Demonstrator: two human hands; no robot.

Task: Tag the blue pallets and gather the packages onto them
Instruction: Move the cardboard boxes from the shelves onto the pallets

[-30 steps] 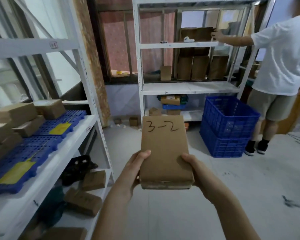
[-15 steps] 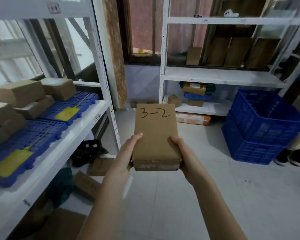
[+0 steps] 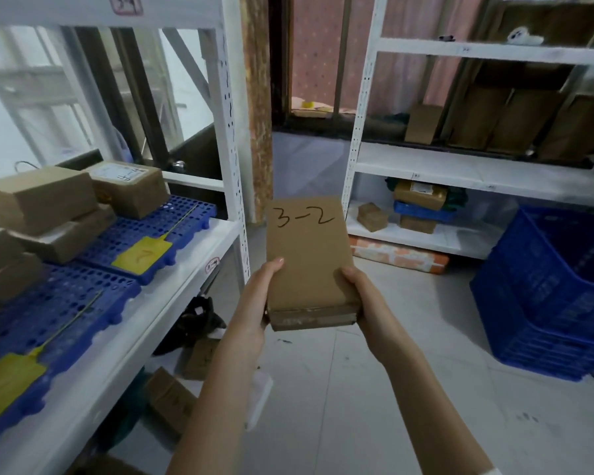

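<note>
Out over the floor, between the racks, left hand (image 3: 254, 296) and right hand (image 3: 360, 296) each have a curled grip on the near end of the "3-2" package (image 3: 309, 258); on the left shelf (image 3: 186, 289), blue pallets (image 3: 144, 234) carry yellow tags (image 3: 141, 255) and stacked boxes (image 3: 42, 200).

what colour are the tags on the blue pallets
Yellow; the tags on the blue pallets show in the head view.

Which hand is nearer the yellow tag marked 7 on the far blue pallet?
Left. The left hand grips the package's side facing the yellow tag; the right hand holds the opposite side, farther away.
</note>
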